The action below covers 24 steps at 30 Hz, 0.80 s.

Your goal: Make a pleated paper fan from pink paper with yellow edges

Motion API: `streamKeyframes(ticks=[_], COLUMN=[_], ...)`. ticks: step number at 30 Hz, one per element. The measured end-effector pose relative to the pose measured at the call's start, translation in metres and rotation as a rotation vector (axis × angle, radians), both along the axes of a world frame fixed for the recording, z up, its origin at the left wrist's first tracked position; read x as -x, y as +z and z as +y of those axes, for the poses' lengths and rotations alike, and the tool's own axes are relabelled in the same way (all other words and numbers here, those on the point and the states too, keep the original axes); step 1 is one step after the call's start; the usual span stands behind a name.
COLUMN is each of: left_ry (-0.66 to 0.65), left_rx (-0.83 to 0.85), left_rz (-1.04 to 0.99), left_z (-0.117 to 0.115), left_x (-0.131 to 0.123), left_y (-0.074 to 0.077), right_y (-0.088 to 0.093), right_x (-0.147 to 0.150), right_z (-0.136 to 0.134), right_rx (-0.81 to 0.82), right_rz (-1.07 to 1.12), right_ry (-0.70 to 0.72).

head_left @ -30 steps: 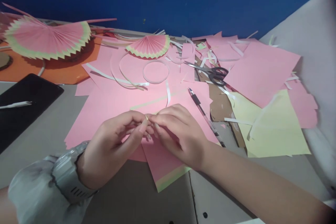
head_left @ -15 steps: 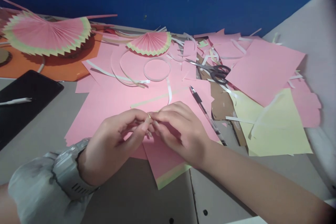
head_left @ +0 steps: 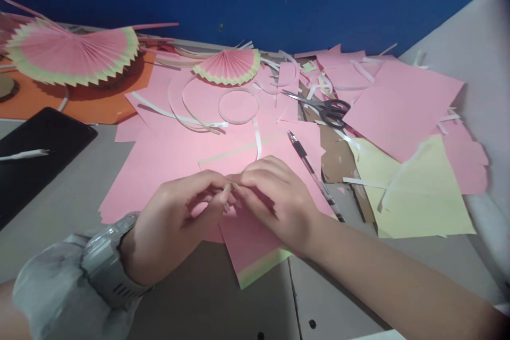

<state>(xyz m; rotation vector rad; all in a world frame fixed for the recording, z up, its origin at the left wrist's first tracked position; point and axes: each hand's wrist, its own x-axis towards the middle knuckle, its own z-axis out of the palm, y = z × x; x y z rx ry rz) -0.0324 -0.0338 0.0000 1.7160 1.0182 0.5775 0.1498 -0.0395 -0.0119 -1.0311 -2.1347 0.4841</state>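
Note:
My left hand (head_left: 181, 218) and my right hand (head_left: 279, 202) meet in the middle, thumbs and fingers pinched together tip to tip. Whatever lies between the fingertips is too small and covered to make out. Below the hands is a pink sheet with a green edge (head_left: 258, 263), its middle hidden by them. More pink paper (head_left: 159, 170) spreads underneath. A black-capped pen (head_left: 308, 162) lies just beyond my right hand, and a white strip (head_left: 257, 138) curls above the knuckles.
Two pleated pink paper fans with green-yellow edges stand at the back, one large (head_left: 75, 53) and one small (head_left: 229, 66). Scissors (head_left: 322, 106) rest near a tape ring (head_left: 239, 106). At right are pink and yellow sheets (head_left: 430, 191); a black tablet (head_left: 43, 154) lies left.
Both hands stay pinched together, with the fingertips shifting slightly downward. A small yellowish bit seen at the fingertips before is now mostly covered.

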Motion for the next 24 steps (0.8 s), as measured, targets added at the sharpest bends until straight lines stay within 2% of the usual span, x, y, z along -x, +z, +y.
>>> streamKeyframes(ticks=[24], left_ry=[0.003], left_rx=[-0.002], left_rz=[-0.022], left_z=[0.0013], left_x=[-0.0022], left_y=[-0.0003], right_y=[-0.0012], right_x=[-0.0011], right_z=[0.0013], right_rx=[-0.015], right_rz=[0.019], right_ry=[0.005])
